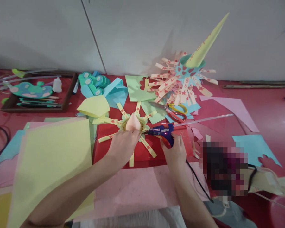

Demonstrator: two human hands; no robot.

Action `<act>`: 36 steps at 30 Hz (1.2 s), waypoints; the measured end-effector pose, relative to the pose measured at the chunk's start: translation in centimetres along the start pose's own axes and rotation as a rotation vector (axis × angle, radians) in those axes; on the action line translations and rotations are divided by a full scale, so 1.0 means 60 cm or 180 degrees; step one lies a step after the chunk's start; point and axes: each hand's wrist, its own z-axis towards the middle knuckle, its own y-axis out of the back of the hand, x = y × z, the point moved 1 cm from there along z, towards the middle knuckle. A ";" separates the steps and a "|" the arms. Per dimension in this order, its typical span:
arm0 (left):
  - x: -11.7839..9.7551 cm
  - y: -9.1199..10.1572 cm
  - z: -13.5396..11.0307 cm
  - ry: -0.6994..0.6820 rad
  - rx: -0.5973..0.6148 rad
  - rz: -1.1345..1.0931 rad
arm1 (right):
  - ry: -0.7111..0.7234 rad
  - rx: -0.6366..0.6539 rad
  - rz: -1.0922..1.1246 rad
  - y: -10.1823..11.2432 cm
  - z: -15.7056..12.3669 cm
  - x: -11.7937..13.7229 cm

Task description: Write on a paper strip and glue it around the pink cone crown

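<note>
My left hand (122, 145) is closed on a pink paper cone (133, 123) that stands in a yellow ring with star-marked yellow strips (123, 122) fanned out over a red sheet (142, 148). My right hand (174, 152) grips a blue glue gun (162, 130), whose nozzle points left at the base of the cone. A clear glue stick (204, 119) juts out of the back of the gun, and its black cord (197, 182) runs toward me.
A finished paper flower with a tall yellow cone (192, 72) stands at the back. Scissors (173, 110) lie behind the gun. Large yellow (49, 158), pink and blue sheets cover the floor. A tray of tools (38, 91) sits far left.
</note>
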 end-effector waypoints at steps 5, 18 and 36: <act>0.000 -0.011 0.007 -0.0100 -0.0040 0.0433 | -0.0004 0.0024 0.0001 0.002 0.001 0.001; 0.004 -0.017 0.009 -0.0116 -0.0024 0.0456 | 0.0205 0.0099 -0.0093 0.000 -0.004 0.001; 0.002 -0.022 0.014 -0.0021 -0.0014 0.0163 | 0.0125 0.0208 -0.0019 0.000 -0.004 0.000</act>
